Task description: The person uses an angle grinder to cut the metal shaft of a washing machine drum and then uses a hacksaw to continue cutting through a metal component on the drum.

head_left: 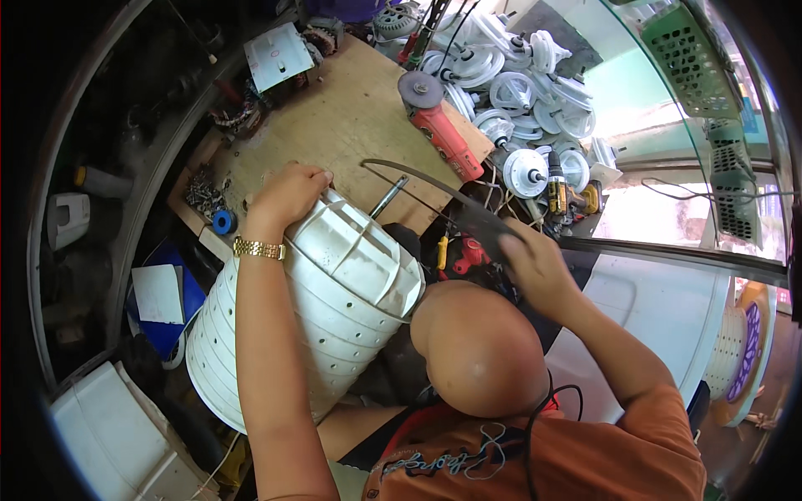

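A white, perforated spin tub (351, 313) leans in front of me with its ribbed end up. A metal shaft (388, 197) sticks out of that end. My left hand (288, 196) is closed over the tub's upper edge, with a gold watch on the wrist. My right hand (535, 263), blurred by motion, grips a dark, bow-shaped hacksaw (434, 185). Its thin blade crosses at the shaft's tip; whether it touches is hard to tell. My bent knee (480, 351) is close to the tub's right side.
A wooden board (334, 108) lies beyond the tub, with a red angle grinder (439, 125) on its right part. Several white pulleys (526, 92) are heaped at the far right, near a yellow-black drill (558, 188). A blue tape roll (224, 221) sits at left; yellow-handled pliers (442, 252) are below the board.
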`<state>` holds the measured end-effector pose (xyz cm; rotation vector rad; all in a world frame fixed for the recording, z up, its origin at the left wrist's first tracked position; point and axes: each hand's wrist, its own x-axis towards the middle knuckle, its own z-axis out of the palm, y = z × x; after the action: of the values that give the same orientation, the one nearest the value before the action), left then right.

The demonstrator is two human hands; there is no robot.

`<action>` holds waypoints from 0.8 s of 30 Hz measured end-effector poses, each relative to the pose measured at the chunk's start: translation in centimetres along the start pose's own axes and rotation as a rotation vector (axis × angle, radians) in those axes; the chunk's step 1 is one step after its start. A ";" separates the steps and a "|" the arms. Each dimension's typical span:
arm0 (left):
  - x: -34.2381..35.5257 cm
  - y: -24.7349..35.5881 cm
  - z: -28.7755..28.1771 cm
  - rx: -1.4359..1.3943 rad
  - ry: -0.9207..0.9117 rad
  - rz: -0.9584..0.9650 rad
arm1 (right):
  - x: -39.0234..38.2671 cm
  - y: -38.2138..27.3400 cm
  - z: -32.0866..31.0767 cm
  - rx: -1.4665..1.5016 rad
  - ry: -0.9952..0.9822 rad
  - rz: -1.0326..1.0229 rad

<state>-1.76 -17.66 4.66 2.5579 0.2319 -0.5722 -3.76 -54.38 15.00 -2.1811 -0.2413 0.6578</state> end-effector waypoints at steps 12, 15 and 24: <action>-0.8 1.3 -0.3 -0.007 0.033 -0.093 | 4.6 2.4 3.8 -0.064 0.049 -0.133; -1.5 1.5 -0.9 -0.016 -0.003 -0.055 | -0.4 1.9 -0.2 0.003 -0.053 0.025; -0.1 -1.8 -1.3 -0.008 -0.090 -0.052 | 9.7 3.5 9.2 0.001 0.124 -0.358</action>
<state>-1.83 -15.45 4.90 2.5176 0.2685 -0.7033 -0.68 -46.80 3.90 -2.0958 -0.5489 0.3208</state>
